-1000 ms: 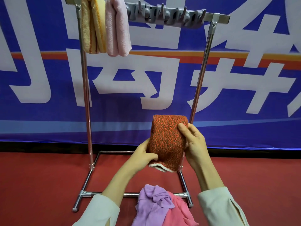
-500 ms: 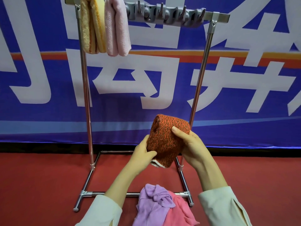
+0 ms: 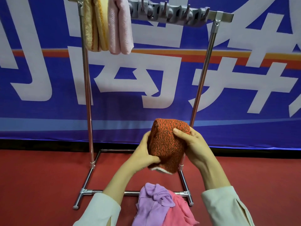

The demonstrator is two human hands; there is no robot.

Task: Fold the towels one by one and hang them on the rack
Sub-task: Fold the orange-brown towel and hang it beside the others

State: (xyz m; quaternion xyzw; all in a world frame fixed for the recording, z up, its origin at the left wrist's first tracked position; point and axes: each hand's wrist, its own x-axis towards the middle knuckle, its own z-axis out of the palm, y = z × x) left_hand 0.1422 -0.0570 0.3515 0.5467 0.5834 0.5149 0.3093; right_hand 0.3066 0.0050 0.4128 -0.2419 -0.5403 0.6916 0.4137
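A folded orange-red speckled towel (image 3: 166,144) is held in front of the metal rack (image 3: 86,95), low between its two uprights. My left hand (image 3: 145,154) grips its lower left side, thumb on the front. My right hand (image 3: 190,142) grips its upper right side, thumb pressed on the front. A yellow towel (image 3: 95,26) and a pale pink towel (image 3: 119,26) hang folded over the left end of the top bar. A crumpled purple towel (image 3: 153,204) and a pink towel (image 3: 177,211) lie on the red floor below my hands.
A grey hook strip (image 3: 167,13) runs along the top bar right of the hung towels. The rack's base bars (image 3: 130,193) sit on the red floor (image 3: 40,185). A blue banner (image 3: 162,87) with white characters fills the background.
The towel has tilted and bunched a little between my hands, staying at about the same height. My right thumb has slid onto its front face.
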